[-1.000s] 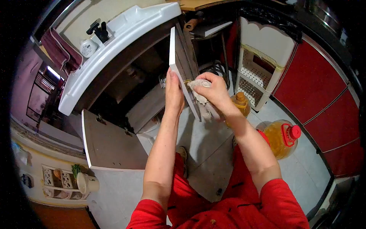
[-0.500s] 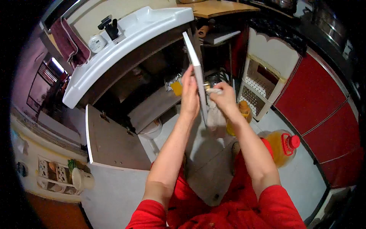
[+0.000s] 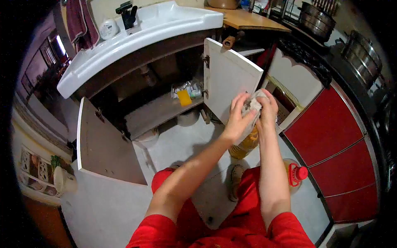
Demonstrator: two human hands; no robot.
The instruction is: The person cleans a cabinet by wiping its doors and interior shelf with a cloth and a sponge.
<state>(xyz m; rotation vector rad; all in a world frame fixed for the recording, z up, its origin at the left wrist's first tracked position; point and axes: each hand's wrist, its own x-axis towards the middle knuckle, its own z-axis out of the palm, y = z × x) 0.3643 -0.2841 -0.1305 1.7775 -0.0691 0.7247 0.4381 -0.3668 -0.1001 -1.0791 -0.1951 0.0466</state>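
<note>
Below the sink [image 3: 140,43], left door [image 3: 107,144] and right door [image 3: 229,76] are open; left hand [image 3: 238,122] and right hand [image 3: 269,109] together clamp the cloth [image 3: 253,104]; how much is finished, I cannot tell.

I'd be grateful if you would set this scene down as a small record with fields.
left hand: on the cloth
right hand: on the same cloth
cabinet: left door open; right door open
shelf: yellow item near its right end
floor: bottle below the hands; red-capped jug farther right
above cabinet: white sink
</note>
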